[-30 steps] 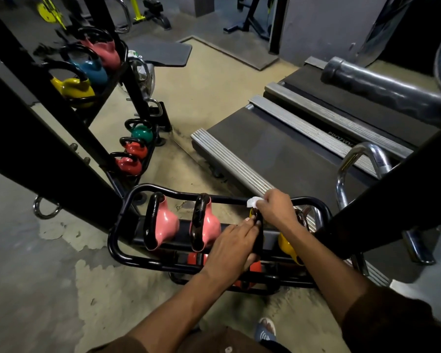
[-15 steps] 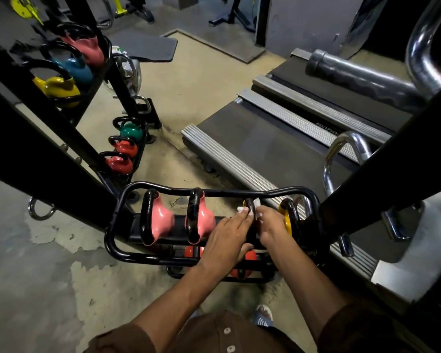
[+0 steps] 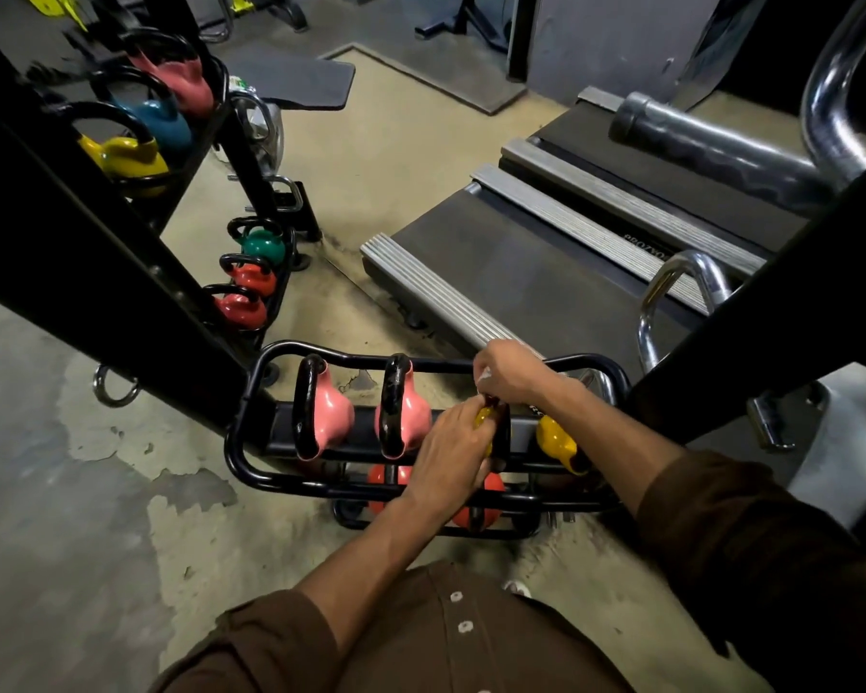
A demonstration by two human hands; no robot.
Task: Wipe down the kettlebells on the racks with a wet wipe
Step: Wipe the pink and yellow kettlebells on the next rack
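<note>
Two hands are on the same yellow kettlebell (image 3: 486, 418), third along the top tier of the black rack (image 3: 321, 488). Left hand (image 3: 451, 452) cups its body, fingers curled over it. Right hand (image 3: 513, 377) is bunched around a white wet wipe (image 3: 483, 378), holding it down at the bell's handle, which is mostly hidden. Pink kettlebells (image 3: 328, 417) sit just to the left, another yellow bell (image 3: 556, 437) just to the right, and red ones (image 3: 476, 512) on the tier below. Treadmill (image 3: 521, 272) sits right behind the rack.
</note>
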